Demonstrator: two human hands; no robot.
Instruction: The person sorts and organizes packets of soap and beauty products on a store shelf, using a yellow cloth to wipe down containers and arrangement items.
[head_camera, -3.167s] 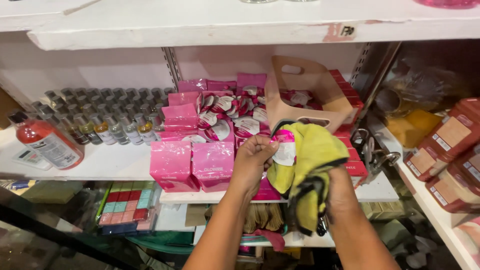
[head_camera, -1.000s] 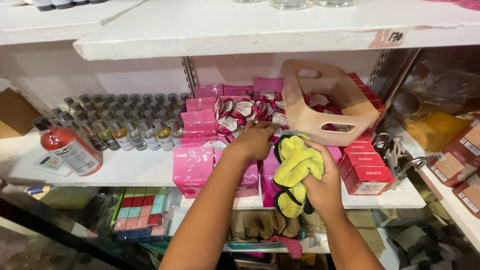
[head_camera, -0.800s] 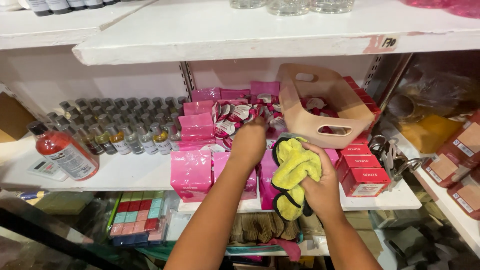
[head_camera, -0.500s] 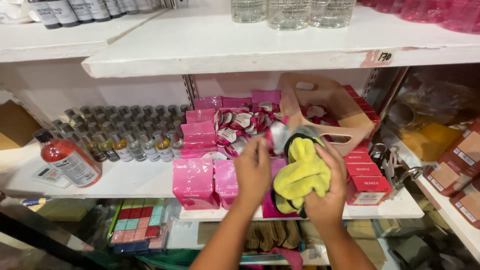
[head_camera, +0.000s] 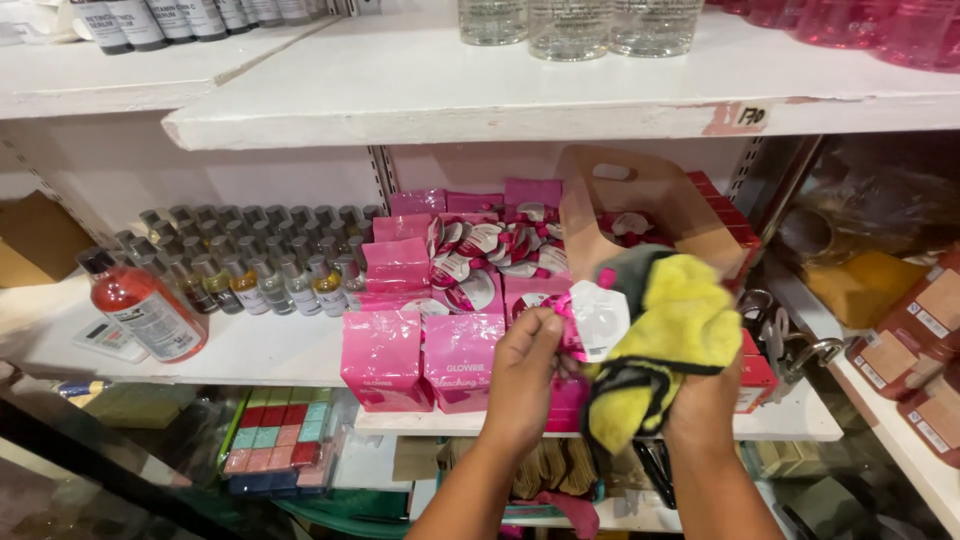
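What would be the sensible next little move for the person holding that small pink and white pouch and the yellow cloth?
Probably to wipe the small pink and white spouted pouch with the fluffy yellow cloth. The left hand pinches the pouch just off the shelf, the right hand has the cloth bunched right against it, and more pouches lie heaped behind the pink boxes.

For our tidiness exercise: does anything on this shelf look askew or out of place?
Yes. The tan basket sits tilted on the red boxes, not flat. The red bottle leans at the shelf's left end, while the small bottles stand upright.
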